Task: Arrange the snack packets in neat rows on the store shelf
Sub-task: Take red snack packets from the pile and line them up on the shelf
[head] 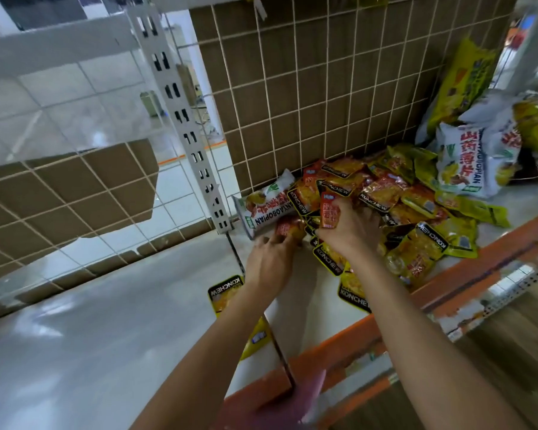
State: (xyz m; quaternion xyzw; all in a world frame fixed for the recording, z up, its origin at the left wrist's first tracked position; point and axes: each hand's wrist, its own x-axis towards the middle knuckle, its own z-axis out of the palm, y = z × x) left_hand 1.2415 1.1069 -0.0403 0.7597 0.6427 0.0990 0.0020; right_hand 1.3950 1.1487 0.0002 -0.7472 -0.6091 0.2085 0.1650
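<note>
A loose heap of small yellow and orange snack packets (pixel 382 193) lies on the white shelf (pixel 305 305), against its wire-grid back. My left hand (pixel 269 259) reaches to the heap's left edge, its fingers on a small orange packet (pixel 288 226). My right hand (pixel 348 228) holds another small orange-red packet (pixel 330 209) upright above the heap. A white packet (pixel 263 207) lies to the left of the heap, beside the upright post. Two yellow packets lie nearer me: one (pixel 222 293) under my left forearm, one (pixel 353 288) by my right forearm.
Larger white and yellow bags (pixel 475 150) are piled at the shelf's right end. The shelf has an orange front edge (pixel 416 293). A slotted white upright post (pixel 184 119) stands at the left, with brown cardboard (pixel 323 72) behind the wire grid. A grey floor (pixel 75 336) lies left.
</note>
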